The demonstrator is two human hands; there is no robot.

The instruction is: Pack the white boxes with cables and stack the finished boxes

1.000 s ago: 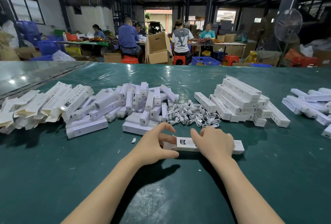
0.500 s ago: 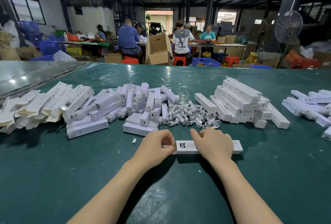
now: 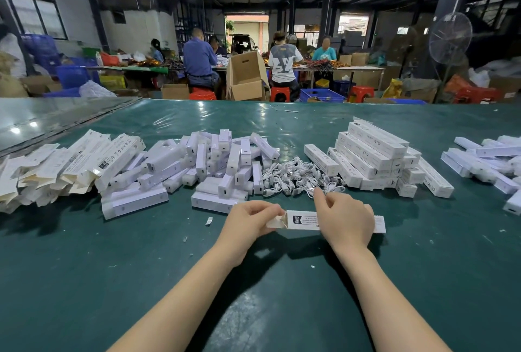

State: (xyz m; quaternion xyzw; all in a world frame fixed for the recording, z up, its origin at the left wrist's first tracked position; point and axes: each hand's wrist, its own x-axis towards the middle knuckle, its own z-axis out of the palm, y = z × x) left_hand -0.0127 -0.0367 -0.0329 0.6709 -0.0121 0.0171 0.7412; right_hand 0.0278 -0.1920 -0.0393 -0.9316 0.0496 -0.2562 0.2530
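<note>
A long white box (image 3: 303, 220) lies flat on the green table (image 3: 141, 281) right in front of me, with a dark label near its left end. My right hand (image 3: 345, 219) rests over its middle and holds it. My left hand (image 3: 249, 220) pinches the open end flap (image 3: 277, 221) at the box's left end. Just behind the box lies a heap of coiled white cables (image 3: 298, 177). A neat stack of finished white boxes (image 3: 377, 160) stands at the right of the cables.
A loose pile of white inner parts and boxes (image 3: 203, 165) lies at centre left, and flat unfolded cartons (image 3: 50, 168) at far left. More white boxes (image 3: 487, 163) lie at far right. Several people sit at tables beyond the far edge.
My left hand closed from spread fingers onto the box's left end and now pinches the raised flap. My right hand stayed on the box's middle.
</note>
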